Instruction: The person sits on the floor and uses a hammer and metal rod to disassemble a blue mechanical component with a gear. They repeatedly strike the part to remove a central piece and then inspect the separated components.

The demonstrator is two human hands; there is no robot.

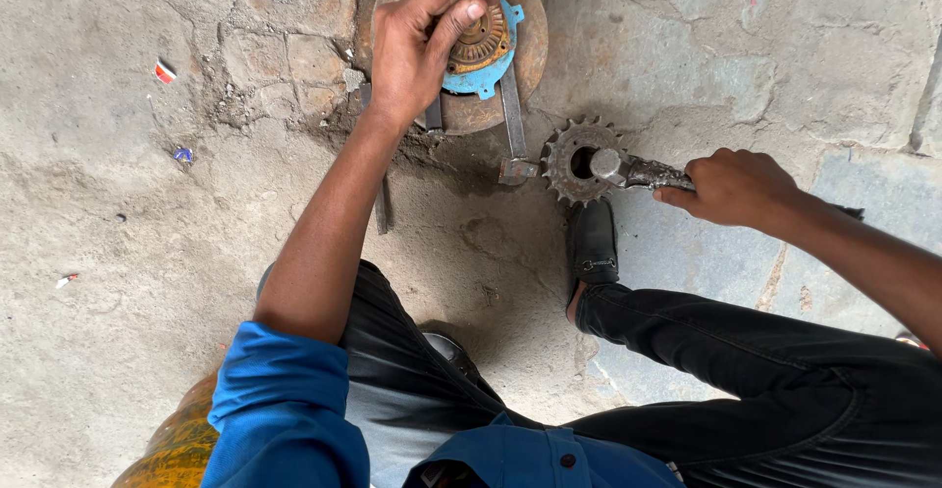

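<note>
While I look down at the cracked concrete floor [128, 370], I see small scraps of litter near its left edge: a red and white square bit [165, 72], a blue shred [183, 154] below it, and a pale sliver [66, 279] lower still. My left hand [417, 47] rests at the top edge on a rusty round disc [525, 51], its fingers [453, 19] curled close together over a brown toothed hub [483, 39] that sits on a blue plate [486, 78]; grey metal bars [510, 105] cross the disc. My right hand [734, 187] is closed in a fist around a grey hammer [628, 169], whose head lies in the bore of a steel sprocket [574, 162] just beside the disc, with my black shoe [593, 246] touching below.
</note>
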